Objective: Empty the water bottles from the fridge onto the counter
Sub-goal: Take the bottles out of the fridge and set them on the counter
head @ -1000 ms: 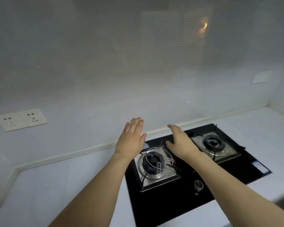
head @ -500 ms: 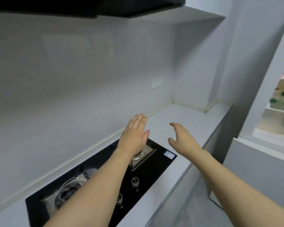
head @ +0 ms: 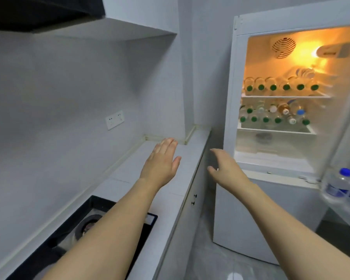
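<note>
Two shelves of the open fridge (head: 229,102) hold the water bottles (head: 281,86) lying caps-outward — up and to the right of both hands. Right hand (head: 226,168), spread wide and empty, is nearer; left hand (head: 162,162) hovers flat and empty over the counter (head: 166,186).

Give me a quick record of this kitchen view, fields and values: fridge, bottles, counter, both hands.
fridge: door open, light on
bottles: lying in rows on two shelves, mostly green caps; one blue-capped bottle in the door
counter: bare white tiles left of the fridge
stove: black, near end of the counter
left hand: open, empty, above the counter
right hand: open, empty, toward the fridge
</note>
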Demonstrator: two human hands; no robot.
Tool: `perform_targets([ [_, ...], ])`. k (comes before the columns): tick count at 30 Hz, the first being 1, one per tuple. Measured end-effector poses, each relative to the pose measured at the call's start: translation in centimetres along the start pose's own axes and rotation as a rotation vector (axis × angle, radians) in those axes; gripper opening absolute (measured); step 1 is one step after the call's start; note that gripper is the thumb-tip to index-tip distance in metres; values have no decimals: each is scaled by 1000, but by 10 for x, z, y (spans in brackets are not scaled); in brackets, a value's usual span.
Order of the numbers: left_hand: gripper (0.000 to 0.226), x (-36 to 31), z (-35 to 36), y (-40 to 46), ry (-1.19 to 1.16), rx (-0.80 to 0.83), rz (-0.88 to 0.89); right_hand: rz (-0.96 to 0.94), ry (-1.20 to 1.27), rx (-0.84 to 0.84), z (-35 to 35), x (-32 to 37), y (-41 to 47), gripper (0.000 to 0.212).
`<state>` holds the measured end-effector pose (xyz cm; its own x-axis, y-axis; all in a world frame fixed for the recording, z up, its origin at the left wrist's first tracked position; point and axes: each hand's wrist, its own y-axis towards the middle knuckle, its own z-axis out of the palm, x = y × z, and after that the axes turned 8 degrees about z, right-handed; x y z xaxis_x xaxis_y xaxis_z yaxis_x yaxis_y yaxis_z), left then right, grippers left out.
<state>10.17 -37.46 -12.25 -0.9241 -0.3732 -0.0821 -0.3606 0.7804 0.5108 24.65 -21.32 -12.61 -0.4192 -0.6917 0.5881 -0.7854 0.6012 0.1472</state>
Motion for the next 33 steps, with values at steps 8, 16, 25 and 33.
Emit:
perform_targets([
  [8,52,27,71,118,-66,40,124,96,-29,-84,-14,-48,99,59],
  [16,51,34,103,252,-127,-68,259,179,-52,-225,-63,-78,201,57],
  [25,49,-49,149,374,-198,-49,547,298,-45,-396,-139,-153,258,56],
  [33,53,-105,187,485,-177,-65,573,323,9,-553,-206,-218,342,47],
])
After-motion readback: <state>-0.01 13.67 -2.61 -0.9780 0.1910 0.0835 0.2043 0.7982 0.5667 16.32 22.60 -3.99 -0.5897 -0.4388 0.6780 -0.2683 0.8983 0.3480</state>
